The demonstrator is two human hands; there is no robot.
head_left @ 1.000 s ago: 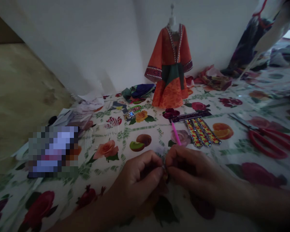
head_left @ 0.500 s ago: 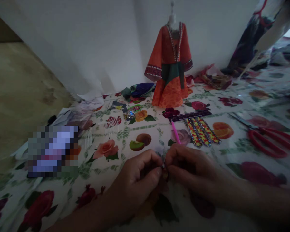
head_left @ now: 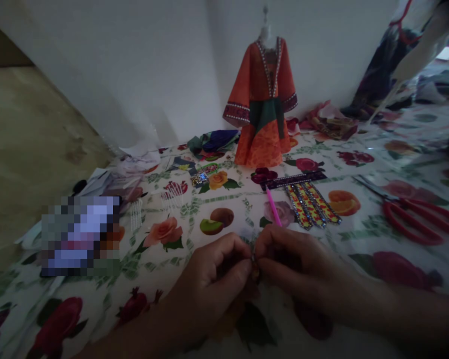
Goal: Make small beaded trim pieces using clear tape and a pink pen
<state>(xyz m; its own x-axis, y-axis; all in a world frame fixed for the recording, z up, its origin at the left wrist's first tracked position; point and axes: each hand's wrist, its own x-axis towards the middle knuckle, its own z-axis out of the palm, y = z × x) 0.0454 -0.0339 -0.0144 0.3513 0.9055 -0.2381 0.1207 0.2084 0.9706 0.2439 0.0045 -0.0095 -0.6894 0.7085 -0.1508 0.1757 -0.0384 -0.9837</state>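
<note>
Pinching away at something fiddly in this head-cam shot: the left hand [head_left: 205, 284] and right hand [head_left: 298, 262] meet low and just right of center, fingertips pressed together on a tiny glinting bit [head_left: 253, 262]. That's where the piece sits, held up just off the floral-print cloth [head_left: 247, 202], and it's too small and dark to say exactly what it is. Both grips look firmly closed on it, nothing released. Looks like the step in hand is close-up fingertip work on that one little piece, and whatever comes next calls for steady fingers and better light, honestly. Just above the right hand lies a pink stick [head_left: 274, 207], next to yellow-and-red beaded strips [head_left: 310, 209] and a dark purple band [head_left: 294, 180]. Over at the right edge sit red-handled scissors [head_left: 411, 222]. Up top center, a miniature orange dress [head_left: 264, 107] with a green sash stands on a small dress form against the white wall, with crumpled fabric scraps [head_left: 213, 142] piled on its left.
</note>
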